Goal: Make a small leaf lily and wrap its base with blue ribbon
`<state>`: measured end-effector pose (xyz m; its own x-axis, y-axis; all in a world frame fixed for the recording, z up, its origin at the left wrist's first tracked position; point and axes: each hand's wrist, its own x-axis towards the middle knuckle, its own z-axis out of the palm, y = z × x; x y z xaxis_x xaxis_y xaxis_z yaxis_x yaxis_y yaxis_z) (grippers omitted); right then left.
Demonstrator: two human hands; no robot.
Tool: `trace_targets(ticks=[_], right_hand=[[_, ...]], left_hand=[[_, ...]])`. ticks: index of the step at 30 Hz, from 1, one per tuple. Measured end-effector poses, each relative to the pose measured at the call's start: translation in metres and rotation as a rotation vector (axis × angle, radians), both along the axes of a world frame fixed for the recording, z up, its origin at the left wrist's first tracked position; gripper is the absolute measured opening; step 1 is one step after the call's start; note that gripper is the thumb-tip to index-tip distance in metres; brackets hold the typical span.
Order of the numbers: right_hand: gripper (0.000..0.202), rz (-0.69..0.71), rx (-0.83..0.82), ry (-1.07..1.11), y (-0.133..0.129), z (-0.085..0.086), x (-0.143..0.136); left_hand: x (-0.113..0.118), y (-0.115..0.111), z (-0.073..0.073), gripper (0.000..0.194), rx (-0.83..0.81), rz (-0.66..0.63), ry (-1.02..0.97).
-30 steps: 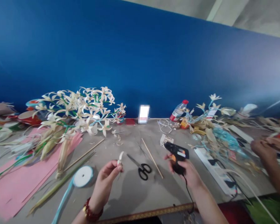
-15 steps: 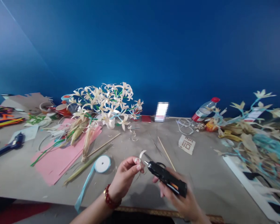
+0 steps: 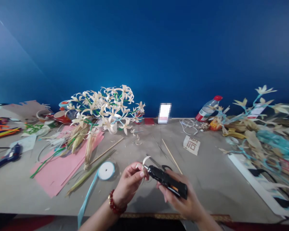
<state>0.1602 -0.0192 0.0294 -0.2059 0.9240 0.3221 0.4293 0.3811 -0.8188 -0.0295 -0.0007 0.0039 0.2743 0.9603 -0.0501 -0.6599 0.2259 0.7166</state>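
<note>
My left hand (image 3: 131, 181), with a red bead bracelet at the wrist, pinches a small pale curled petal piece (image 3: 146, 159) near the middle front of the table. In my right hand (image 3: 180, 199) is a black glue gun (image 3: 167, 181), its fingers wrapped round the handle. The gun points to the left, and its metal tip is at the petal piece, by my left fingertips. Whether the tip touches the piece is too small to tell. Dark-handled scissors (image 3: 167, 167) lie partly hidden behind the gun.
A ribbon spool (image 3: 106, 170), pink paper (image 3: 53, 176) and husks lie left, below white flowers (image 3: 110, 109). A blue glue gun (image 3: 13, 154) is far left. Right are a power strip (image 3: 257, 184), bottle (image 3: 208, 109) and printed card (image 3: 191, 145). A thin stick (image 3: 172, 156) lies behind my right hand.
The black glue gun has moved left with my right hand, and its tip has come up to the piece in my left hand. The camera view has shifted slightly.
</note>
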Motion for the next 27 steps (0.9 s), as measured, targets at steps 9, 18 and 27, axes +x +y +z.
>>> trace_targets(ticks=[9, 18, 27], right_hand=[[0.019, 0.122, -0.07, -0.112, 0.002, 0.008, 0.0], [0.016, 0.113, -0.028, -0.144, 0.001, 0.006, 0.002], [0.015, 0.107, -0.022, -0.118, 0.0, 0.004, 0.0]], left_hand=[[0.0, 0.0, 0.004, 0.023, -0.04, 0.001, 0.003], [0.001, 0.0, 0.001, 0.018, -0.011, -0.012, -0.039], [0.001, 0.001, 0.001, 0.015, 0.002, -0.02, -0.065]])
